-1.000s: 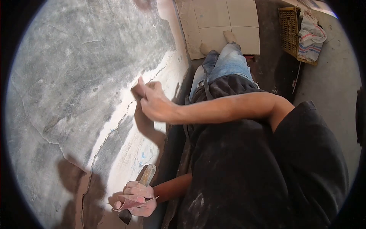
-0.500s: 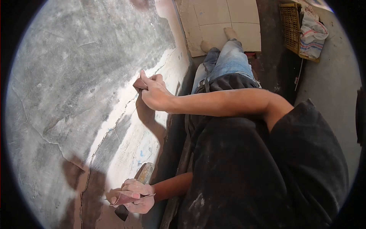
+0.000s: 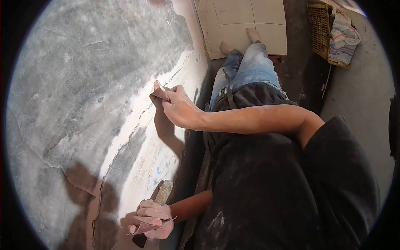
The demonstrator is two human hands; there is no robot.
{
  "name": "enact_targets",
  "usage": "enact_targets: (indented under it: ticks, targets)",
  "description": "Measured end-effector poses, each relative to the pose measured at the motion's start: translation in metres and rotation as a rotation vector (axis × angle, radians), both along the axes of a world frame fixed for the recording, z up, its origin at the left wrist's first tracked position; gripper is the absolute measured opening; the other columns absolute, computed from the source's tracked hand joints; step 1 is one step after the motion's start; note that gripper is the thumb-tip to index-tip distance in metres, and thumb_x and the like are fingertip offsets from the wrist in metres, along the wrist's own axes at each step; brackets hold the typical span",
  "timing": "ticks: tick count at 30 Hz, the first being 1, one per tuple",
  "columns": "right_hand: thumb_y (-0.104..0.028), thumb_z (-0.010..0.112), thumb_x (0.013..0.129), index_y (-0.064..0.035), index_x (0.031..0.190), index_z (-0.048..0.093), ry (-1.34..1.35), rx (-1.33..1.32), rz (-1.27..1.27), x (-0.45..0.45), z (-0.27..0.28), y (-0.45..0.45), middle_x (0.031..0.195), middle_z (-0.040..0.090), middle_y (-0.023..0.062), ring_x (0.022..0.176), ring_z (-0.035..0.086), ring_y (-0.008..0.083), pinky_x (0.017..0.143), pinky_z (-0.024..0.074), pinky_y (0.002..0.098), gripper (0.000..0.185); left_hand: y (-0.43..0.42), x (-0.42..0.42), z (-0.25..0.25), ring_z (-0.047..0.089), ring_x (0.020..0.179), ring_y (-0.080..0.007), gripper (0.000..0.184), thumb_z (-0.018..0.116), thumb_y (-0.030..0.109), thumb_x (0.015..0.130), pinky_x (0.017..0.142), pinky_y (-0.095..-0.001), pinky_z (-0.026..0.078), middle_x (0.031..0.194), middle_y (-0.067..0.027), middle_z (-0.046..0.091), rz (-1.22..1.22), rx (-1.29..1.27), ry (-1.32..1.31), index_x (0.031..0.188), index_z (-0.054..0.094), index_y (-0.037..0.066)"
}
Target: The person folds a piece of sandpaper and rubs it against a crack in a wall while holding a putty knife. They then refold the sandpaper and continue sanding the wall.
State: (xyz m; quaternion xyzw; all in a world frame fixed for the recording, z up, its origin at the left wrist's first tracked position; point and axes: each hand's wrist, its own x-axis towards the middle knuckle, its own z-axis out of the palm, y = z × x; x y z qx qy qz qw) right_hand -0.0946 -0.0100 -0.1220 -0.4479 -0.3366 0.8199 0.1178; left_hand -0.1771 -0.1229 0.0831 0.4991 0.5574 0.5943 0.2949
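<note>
R hand [image 3: 181, 109] has slid slightly along the wall crack [image 3: 123, 146] vs 1 sec ago, pinching sandpaper [image 3: 161, 94] by the pale strip [image 3: 127, 131], L hand [image 3: 155, 217] clutching scraper [image 3: 165, 191] + reddish sheet [image 3: 146, 228]; crack's visible, so prob. part-done.

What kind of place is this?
Probably a room under repair: the patchy wall has a long crack, and the left hand holds a scraper-like tool and a reddish sheet.

Wall [image 3: 75, 96] with pale, cracked band [image 3: 139, 104]. The right hand [image 3: 181, 109] pinches a brown sheet [image 3: 161, 94]; the left hand [image 3: 152, 214] grips a handled tool [image 3: 165, 192] and reddish sheet [image 3: 146, 227].
</note>
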Motion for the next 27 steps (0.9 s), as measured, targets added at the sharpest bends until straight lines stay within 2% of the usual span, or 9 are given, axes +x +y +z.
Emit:
enact_targets:
  ticks: [4, 6, 9, 12, 16, 20, 21, 24, 27]
  targets:
    - [-0.023, 0.032, 0.095, -0.0148, 0.145, 0.031, 0.006, -0.031, -0.034, -0.011, 0.018, -0.008, 0.115, 0.04, 0.0302, 0.117, 0.037, 0.0434, 0.107, 0.0301, 0.0451, 0.051, 0.0, 0.002, -0.003, 0.049, 0.042, -0.014, 0.037, 0.041, 0.022, 0.092, 0.049, -0.0307, 0.036, 0.067, -0.003, 0.052, 0.06, 0.017, 0.047, 0.124, 0.04, 0.004]
    - [-0.025, 0.033, 0.095, -0.0061, 0.144, 0.03, 0.065, -0.018, -0.052, -0.011, 0.02, -0.006, 0.117, 0.038, 0.0319, 0.116, 0.037, 0.0441, 0.107, 0.0294, 0.0453, 0.053, -0.009, -0.003, -0.002, 0.048, 0.043, -0.0133, 0.036, 0.039, 0.023, 0.093, 0.049, -0.0306, 0.036, 0.066, -0.0022, 0.051, 0.084, 0.012, 0.108, 0.124, 0.04, 0.004]
    - [-0.031, 0.034, 0.097, -0.004, 0.144, 0.03, 0.035, 0.017, 0.009, 0.003, 0.009, 0.003, 0.123, 0.036, 0.0338, 0.117, 0.037, 0.0452, 0.108, 0.0286, 0.0461, 0.054, -0.022, -0.011, -0.007, 0.047, 0.043, -0.0126, 0.036, 0.037, 0.023, 0.092, 0.05, -0.0304, 0.036, 0.065, -0.0014, 0.049, 0.159, 0.034, 0.218, 0.124, 0.04, 0.005]
    - [-0.034, 0.035, 0.097, -0.0034, 0.15, 0.016, -0.026, -0.1, 0.026, -0.009, 0.006, 0.013, 0.126, 0.032, 0.0386, 0.118, 0.037, 0.054, 0.106, 0.0309, 0.0485, 0.064, -0.017, -0.007, -0.001, 0.047, 0.043, -0.0122, 0.037, 0.036, 0.022, 0.091, 0.051, -0.0305, 0.035, 0.065, -0.001, 0.048, 0.131, -0.013, 0.113, 0.124, 0.04, 0.006]
    - [-0.037, 0.034, 0.099, -0.0061, 0.148, 0.022, -0.242, 0.202, 0.129, -0.012, -0.005, 0.004, 0.139, 0.024, 0.0365, 0.127, 0.033, 0.0498, 0.105, 0.0274, 0.0557, 0.06, -0.003, 0.003, -0.005, 0.046, 0.043, -0.0115, 0.038, 0.036, 0.022, 0.092, 0.051, -0.0301, 0.035, 0.065, -0.0008, 0.048, 0.167, 0.002, 0.027, 0.126, 0.039, 0.005]
    - [-0.034, 0.036, 0.099, -0.0029, 0.146, 0.025, -0.265, 0.151, 0.103, -0.018, -0.009, 0.02, 0.15, 0.023, 0.0227, 0.133, 0.031, 0.0413, 0.107, 0.0245, 0.0566, 0.058, -0.006, -0.002, -0.001, 0.046, 0.045, -0.0108, 0.037, 0.034, 0.024, 0.094, 0.052, -0.0293, 0.035, 0.068, -0.0001, 0.049, 0.031, -0.055, 0.056, 0.126, 0.039, 0.005]
    - [-0.034, 0.032, 0.1, 0.0074, 0.143, 0.026, -0.214, 0.22, -0.001, -0.021, 0.001, 0.009, 0.145, 0.031, 0.0256, 0.135, 0.028, 0.0451, 0.107, 0.0238, 0.0577, 0.06, -0.003, 0.0, -0.001, 0.046, 0.045, -0.0108, 0.037, 0.034, 0.025, 0.094, 0.052, -0.0291, 0.035, 0.069, 0.0, 0.049, 0.019, -0.053, 0.037, 0.125, 0.039, 0.005]
    - [-0.033, 0.033, 0.1, 0.0044, 0.147, 0.016, -0.209, 0.081, 0.002, -0.021, -0.005, 0.017, 0.139, 0.04, 0.0254, 0.135, 0.032, 0.0372, 0.106, 0.0265, 0.0557, 0.062, -0.013, -0.008, -0.001, 0.048, 0.045, -0.0109, 0.035, 0.039, 0.028, 0.094, 0.052, -0.0281, 0.035, 0.073, -0.0009, 0.051, 0.021, -0.086, 0.066, 0.12, 0.04, 0.004]
    - [-0.032, 0.033, 0.1, 0.003, 0.143, 0.022, -0.238, 0.026, 0.004, -0.029, -0.024, 0.025, 0.135, 0.044, 0.0253, 0.13, 0.038, 0.037, 0.106, 0.0275, 0.0533, 0.056, -0.017, -0.017, 0.003, 0.048, 0.045, -0.012, 0.034, 0.043, 0.028, 0.092, 0.052, -0.0278, 0.036, 0.073, -0.002, 0.051, -0.02, -0.1, 0.084, 0.116, 0.04, 0.004]
